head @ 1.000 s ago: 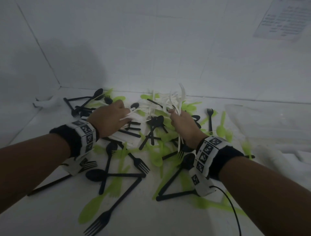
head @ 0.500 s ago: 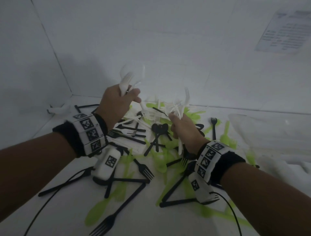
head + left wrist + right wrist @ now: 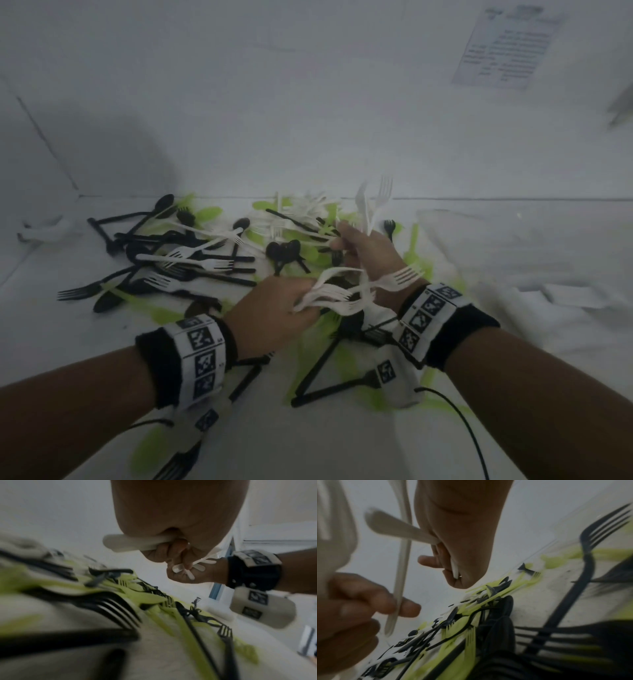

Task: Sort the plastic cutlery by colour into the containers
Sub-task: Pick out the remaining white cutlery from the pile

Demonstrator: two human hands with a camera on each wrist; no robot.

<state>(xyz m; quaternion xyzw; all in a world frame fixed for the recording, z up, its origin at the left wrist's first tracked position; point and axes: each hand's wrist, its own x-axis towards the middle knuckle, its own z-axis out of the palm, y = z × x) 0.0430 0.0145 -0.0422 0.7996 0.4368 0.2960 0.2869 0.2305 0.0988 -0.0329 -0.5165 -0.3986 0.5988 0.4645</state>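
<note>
Since half a second ago, left hand [image 3: 274, 315] has dropped from shoulder height beside right hand [image 3: 368, 253]; both grip white plastic forks [image 3: 342, 294], tines rightward in left, upward in right, above scattered black and green cutlery [image 3: 191, 260] on the bench [image 3: 51, 329].

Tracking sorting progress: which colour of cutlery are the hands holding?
The white cutlery: both the left hand and right hand grip white pieces; black and green lie loose.
</note>
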